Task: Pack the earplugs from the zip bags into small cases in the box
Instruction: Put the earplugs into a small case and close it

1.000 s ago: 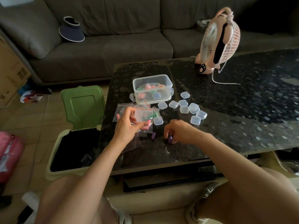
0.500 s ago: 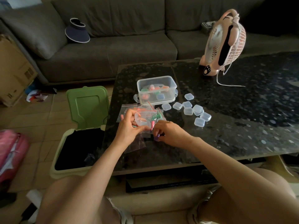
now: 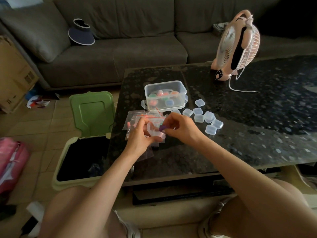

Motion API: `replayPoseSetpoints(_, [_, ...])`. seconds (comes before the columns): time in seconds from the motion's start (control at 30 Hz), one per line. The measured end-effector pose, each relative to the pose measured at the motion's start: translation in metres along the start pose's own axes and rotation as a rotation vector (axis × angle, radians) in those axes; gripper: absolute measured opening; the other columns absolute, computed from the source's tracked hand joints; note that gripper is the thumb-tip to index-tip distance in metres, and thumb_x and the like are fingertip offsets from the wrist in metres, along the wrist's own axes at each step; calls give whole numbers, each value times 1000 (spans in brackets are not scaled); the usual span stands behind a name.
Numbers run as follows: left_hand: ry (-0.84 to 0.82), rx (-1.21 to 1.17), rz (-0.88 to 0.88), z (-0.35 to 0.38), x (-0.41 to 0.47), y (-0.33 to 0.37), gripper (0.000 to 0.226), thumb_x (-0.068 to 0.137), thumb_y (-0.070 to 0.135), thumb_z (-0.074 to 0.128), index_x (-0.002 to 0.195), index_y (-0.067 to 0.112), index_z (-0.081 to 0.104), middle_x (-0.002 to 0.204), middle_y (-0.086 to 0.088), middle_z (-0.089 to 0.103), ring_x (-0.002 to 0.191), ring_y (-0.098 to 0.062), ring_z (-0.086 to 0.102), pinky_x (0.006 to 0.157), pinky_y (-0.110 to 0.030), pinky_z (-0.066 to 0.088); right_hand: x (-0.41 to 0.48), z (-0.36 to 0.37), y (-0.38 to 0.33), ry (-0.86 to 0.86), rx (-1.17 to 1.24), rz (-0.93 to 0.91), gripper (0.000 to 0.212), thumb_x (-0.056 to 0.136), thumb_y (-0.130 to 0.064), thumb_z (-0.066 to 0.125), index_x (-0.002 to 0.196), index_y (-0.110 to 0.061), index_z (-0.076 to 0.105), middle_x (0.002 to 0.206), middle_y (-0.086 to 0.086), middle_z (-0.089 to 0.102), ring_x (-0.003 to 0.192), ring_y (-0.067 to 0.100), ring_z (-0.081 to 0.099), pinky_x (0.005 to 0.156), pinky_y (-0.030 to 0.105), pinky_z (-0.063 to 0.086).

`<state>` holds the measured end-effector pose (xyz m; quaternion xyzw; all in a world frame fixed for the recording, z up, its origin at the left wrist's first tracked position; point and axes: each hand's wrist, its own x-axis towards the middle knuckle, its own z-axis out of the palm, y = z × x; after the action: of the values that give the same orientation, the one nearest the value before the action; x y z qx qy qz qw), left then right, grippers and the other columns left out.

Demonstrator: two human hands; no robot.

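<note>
Eight small cases [image 3: 209, 116] lie loose on the table [image 3: 257, 134] beside the clear box [image 3: 180, 88], which holds several colour-filled ones. The left hand [image 3: 139, 134] grips an open case [image 3: 154, 132]; the right hand [image 3: 183, 127] pinches a purple earplug [image 3: 162, 127] at its mouth.

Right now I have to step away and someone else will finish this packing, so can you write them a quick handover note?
Left hand: holds an open small clear case above the zip bags.
Right hand: pinches a purple earplug at the case's opening, not yet clearly inside.
Done: several cases with coloured earplugs lie in the clear box.
Left: seat this earplug, close the case and put it in the box. Then fill the closed small cases clustered right of the box on the table; they look empty.
</note>
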<state>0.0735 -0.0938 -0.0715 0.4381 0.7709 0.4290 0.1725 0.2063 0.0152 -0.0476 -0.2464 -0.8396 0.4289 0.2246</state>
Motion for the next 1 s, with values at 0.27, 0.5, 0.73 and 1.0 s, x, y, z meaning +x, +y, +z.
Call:
replayPoseSetpoints(0.27, [15,1,42,3,-3,14,55,69,13,81,113,3,49,106,-7,67,98,-14,56,65,18,2,-1,5,-3,-42,-183,-45,17,78,-15,72,82,-22,58,85,-3,62,70,8,53,64,19,46])
replayPoseSetpoints(0.5, [-27,-26,61,3,-5,22,53,73,16,78,114,3,48,106,-2,63,87,3,46,58,17,8,0,-4,-8,-2,-129,-19,8,80,-17,72,87,-17,68,80,-11,61,66,0,52,60,8,42])
replayPoseSetpoints(0.73, [-18,-113,46,2,-5,22,53,71,21,79,112,12,48,91,25,49,82,18,47,74,1,36,2,-11,-2,71,-247,-19,15,81,-26,73,94,-19,75,85,-5,61,72,8,53,64,19,44])
replayPoseSetpoints(1.0, [9,-204,56,2,-4,24,54,72,26,77,116,14,48,101,20,54,99,-5,57,84,-19,50,4,-15,-3,41,165,246,28,94,-29,56,111,-8,64,85,5,69,63,12,65,53,16,50])
